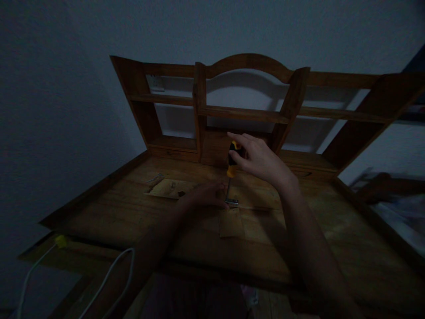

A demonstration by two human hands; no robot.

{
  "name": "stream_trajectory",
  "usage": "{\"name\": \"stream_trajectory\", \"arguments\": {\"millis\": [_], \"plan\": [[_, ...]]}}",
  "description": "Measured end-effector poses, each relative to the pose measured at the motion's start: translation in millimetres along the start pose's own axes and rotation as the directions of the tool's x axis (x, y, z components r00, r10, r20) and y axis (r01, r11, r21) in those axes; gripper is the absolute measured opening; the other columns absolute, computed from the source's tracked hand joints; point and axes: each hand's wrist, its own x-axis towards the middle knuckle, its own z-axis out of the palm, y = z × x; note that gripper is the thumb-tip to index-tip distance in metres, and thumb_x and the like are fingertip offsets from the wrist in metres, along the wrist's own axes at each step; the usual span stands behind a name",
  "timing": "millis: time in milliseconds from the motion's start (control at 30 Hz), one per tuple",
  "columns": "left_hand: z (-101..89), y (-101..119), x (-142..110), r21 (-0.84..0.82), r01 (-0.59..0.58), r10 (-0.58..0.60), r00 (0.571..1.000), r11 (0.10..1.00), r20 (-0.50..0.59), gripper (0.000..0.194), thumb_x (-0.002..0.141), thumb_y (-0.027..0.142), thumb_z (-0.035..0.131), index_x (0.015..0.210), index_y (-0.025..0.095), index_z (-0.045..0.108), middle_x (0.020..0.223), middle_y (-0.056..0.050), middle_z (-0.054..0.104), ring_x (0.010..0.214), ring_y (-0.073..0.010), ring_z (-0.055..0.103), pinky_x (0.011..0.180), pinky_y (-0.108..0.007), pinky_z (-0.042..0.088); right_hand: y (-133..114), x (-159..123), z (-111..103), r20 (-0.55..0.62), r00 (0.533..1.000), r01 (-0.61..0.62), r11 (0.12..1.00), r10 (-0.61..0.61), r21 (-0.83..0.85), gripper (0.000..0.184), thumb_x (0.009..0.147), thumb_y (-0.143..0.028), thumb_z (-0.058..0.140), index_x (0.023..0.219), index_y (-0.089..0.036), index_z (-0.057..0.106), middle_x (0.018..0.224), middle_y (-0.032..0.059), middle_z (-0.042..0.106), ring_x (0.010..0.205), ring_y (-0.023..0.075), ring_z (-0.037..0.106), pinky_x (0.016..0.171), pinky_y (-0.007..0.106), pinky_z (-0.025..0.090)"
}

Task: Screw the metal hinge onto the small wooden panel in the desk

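Screwdriver with a yellow-and-black grip and slim metal shaft (231, 170), held nearly upright in the fingers of the right hand (262, 161). Narrow hold there, with the thumb against the black part of the handle and one finger reaching over its top. Small, silvery, oblong metal piece (233, 202) at the lower end of the shaft, below the right hand and just beside the fingertips of the left hand (204, 195). Left hand low over the wood, with thumb and forefinger slightly parted near the shaft; cannot tell whether pinching the metal piece. Nearer the wearer than the left fingertips, flat, pale-brown, rectangular piece (231, 223). To the left of the left hand, longer pale-brown flat strip with a dark hole (168, 188). Beneath both hands, broad brown wooden desktop (122, 215). Beyond both hands, brown wooden shelf unit with an arched top rail (244, 114), before a pale wall (212, 26). Far left of the left hand, thin white cable (36, 267) and small yellow object (60, 241).
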Motion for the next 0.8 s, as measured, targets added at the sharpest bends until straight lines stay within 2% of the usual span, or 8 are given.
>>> {"name": "stream_trajectory", "arguments": {"millis": [100, 200, 267, 400, 567, 733, 800], "plan": [[0.6, -1, 1, -0.012, -0.042, 0.042, 0.999, 0.999, -0.012, 0.066, 0.074, 0.057, 0.088, 0.13, 0.028, 0.071, 0.142, -0.007, 0.067, 0.136, -0.033, 0.059, 0.118, -0.046, 0.044, -1, 0, 0, 0.003, 1.0, -0.022, 0.999, 0.022, -0.027, 0.055, 0.103, -0.041, 0.053, 0.153, -0.017, 0.054, 0.133, 0.0161, 0.066, 0.116, 0.0314, 0.065, 0.105, 0.048, 0.049], [1.7, -3, 2, -0.007, -0.009, 0.009, 1.0, 1.0, -0.009, 0.068, 0.072, 0.059, 0.089, 0.131, 0.03, 0.071, 0.141, -0.006, 0.068, 0.137, -0.0324, 0.058, 0.118, -0.046, 0.043, -3, 0, -3, 0.009, 0.999, -0.043, 0.999, 0.043, -0.014, 0.061, 0.104, -0.05, 0.05, 0.157, -0.021, 0.05, 0.127, 0.0148, 0.066, 0.113, 0.0311, 0.065, 0.103, 0.048, 0.048], [2.8, -6, 2, -0.008, 0.014, -0.014, 1.0, 1.0, -0.004, 0.071, 0.071, 0.062, 0.088, 0.132, 0.03, 0.07, 0.143, -0.006, 0.067, 0.138, -0.0329, 0.057, 0.119, -0.046, 0.042, -3, -1, -6, 0.037, 0.999, -0.038, 0.999, 0.038, 0.014, 0.06, 0.104, -0.042, 0.05, 0.16, -0.022, 0.047, 0.124, 0.0131, 0.067, 0.109, 0.0291, 0.065, 0.102, 0.046, 0.048], [5.1, -11, 1, 0.001, 0.036, -0.036, 0.999, 0.999, -0.016, 0.08, 0.068, 0.066, 0.088, 0.136, 0.029, 0.067, 0.148, -0.007, 0.062, 0.141, -0.0328, 0.054, 0.121, -0.046, 0.04, -2, -2, -8, 0.072, 0.997, -0.023, 1.0, 0.022, 0.014, 0.063, 0.096, -0.021, 0.052, 0.158, -0.015, 0.049, 0.123, 0.0133, 0.067, 0.106, 0.0272, 0.065, 0.101, 0.043, 0.048], [4.6, -12, 1, 0.008, 0.007, -0.007, 1.0, 1.0, -0.016, 0.077, 0.069, 0.066, 0.087, 0.133, 0.028, 0.068, 0.147, -0.008, 0.063, 0.141, -0.0328, 0.054, 0.12, -0.046, 0.04, -1, -2, -4, 0.018, 1.0, 0.013, 1.0, -0.013, 0.007, 0.049, 0.1, -0.029, 0.053, 0.148, -0.018, 0.051, 0.133, 0.0138, 0.065, 0.111, 0.0283, 0.065, 0.1, 0.044, 0.048], [2.8, -9, 2, -0.005, -0.004, 0.004, 1.0, 1.0, -0.007, 0.071, 0.07, 0.066, 0.087, 0.128, 0.028, 0.071, 0.144, -0.008, 0.064, 0.139, -0.033, 0.055, 0.119, -0.046, 0.041, -2, -2, -5, 0.003, 1.0, -0.019, 1.0, 0.019, -0.001, 0.031, 0.099, -0.04, 0.059, 0.123, -0.021, 0.055, 0.113, 0.0121, 0.07, 0.098, 0.0287, 0.066, 0.086, 0.042, 0.05], [3.1, -9, 2, -0.003, -0.002, 0.002, 1.0, 1.0, -0.021, 0.075, 0.069, 0.066, 0.087, 0.13, 0.027, 0.07, 0.144, -0.009, 0.064, 0.138, -0.033, 0.056, 0.119, -0.047, 0.041, -2, -2, -7, 0.005, 1.0, -0.012, 1.0, 0.011, 0.011, 0.026, 0.097, -0.035, 0.059, 0.119, -0.021, 0.057, 0.109, 0.0109, 0.07, 0.096, 0.0276, 0.066, 0.085, 0.04, 0.05]]}}
